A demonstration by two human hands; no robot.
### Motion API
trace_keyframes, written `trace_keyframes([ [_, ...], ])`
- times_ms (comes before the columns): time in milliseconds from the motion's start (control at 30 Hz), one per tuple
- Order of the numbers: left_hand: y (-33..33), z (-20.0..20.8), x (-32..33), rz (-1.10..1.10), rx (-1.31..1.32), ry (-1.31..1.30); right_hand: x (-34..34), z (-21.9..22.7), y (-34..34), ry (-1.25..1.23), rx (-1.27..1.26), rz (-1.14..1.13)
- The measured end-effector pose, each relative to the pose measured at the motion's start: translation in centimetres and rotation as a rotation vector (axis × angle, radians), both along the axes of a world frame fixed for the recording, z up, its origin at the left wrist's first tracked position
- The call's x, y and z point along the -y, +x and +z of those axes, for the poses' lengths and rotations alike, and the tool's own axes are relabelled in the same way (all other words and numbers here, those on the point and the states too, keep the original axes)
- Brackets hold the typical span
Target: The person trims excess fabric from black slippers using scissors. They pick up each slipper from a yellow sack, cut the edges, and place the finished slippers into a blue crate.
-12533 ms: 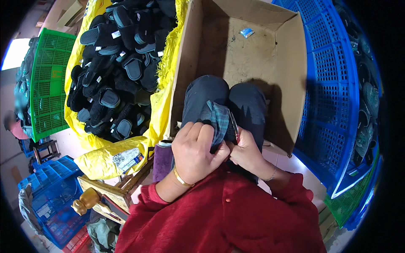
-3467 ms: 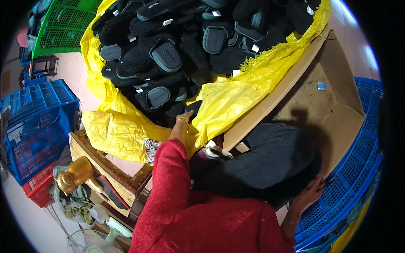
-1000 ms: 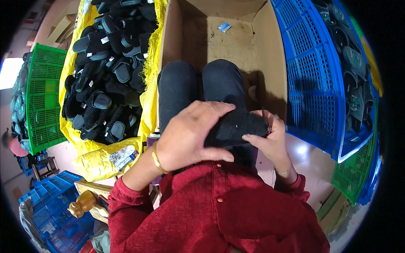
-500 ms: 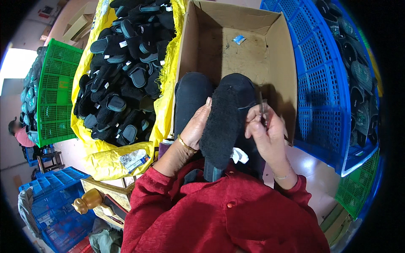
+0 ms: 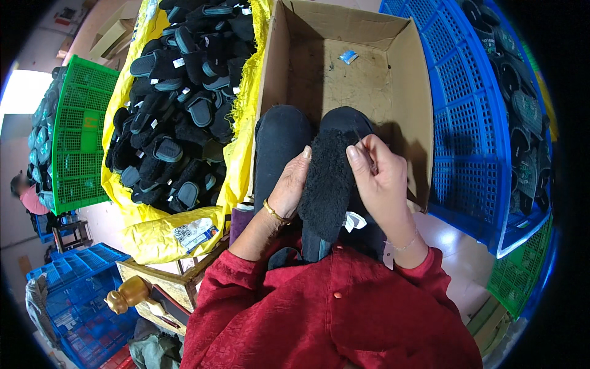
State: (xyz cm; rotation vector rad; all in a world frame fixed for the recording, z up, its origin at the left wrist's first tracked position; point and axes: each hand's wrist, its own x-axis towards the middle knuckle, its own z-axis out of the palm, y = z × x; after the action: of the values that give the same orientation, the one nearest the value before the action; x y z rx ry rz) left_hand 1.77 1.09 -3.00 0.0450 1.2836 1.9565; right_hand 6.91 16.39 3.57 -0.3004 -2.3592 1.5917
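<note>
A black fleecy slipper (image 5: 327, 184) lies over my lap, its grey-edged sole end toward my body and a white tag (image 5: 353, 221) at its right side. My left hand (image 5: 290, 189) grips its left edge, thumb up along the fleece. On the other side my right hand (image 5: 382, 175) is closed, its thumb at the slipper's upper right edge. A small thin dark metal tool (image 5: 372, 165) shows partly between those fingers; its kind is mostly hidden. My knees in dark trousers (image 5: 281, 144) are beneath.
A yellow sack (image 5: 246, 111) full of black slippers (image 5: 169, 149) stands at left, beside an open cardboard box (image 5: 409, 92) holding a small blue packet (image 5: 348, 57). Blue crates (image 5: 461, 111) flank the right. A green crate (image 5: 83, 129) and a seated person (image 5: 32, 198) are farther left.
My right hand has moved up and left, its thumb now at the slipper's upper edge. The slipper has shifted slightly and is tilted more; my left hand stays on its side.
</note>
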Motion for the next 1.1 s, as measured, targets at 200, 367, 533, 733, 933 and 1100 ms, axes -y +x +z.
trace_keyframes([
  [200, -0.3, 0.6, -0.2, 0.08, -0.78, -0.354, -1.2, -1.6, 0.1, -0.584, 0.2, -0.015],
  [367, -0.6, 3.6, -1.5, 0.048, -1.005, -0.382, -1.2, -2.9, 0.6, -0.578, 0.179, -0.017],
  [533, -2.0, 5.7, -1.7, -0.059, -1.283, -0.503, -0.9, -2.9, -0.2, -0.369, 0.058, -0.012],
  [733, -3.5, 6.0, -2.1, -0.151, -1.233, -0.484, -1.4, -2.0, -1.1, 0.019, -0.066, 0.083],
  [933, -4.0, 5.0, -1.9, -0.119, -0.92, -0.343, -2.1, -2.4, -0.9, -0.588, -0.067, -0.062],
  [1100, -4.1, 4.8, -1.5, -0.074, -0.469, -0.201, -4.2, -3.9, 1.8, 0.022, 0.177, 0.009],
])
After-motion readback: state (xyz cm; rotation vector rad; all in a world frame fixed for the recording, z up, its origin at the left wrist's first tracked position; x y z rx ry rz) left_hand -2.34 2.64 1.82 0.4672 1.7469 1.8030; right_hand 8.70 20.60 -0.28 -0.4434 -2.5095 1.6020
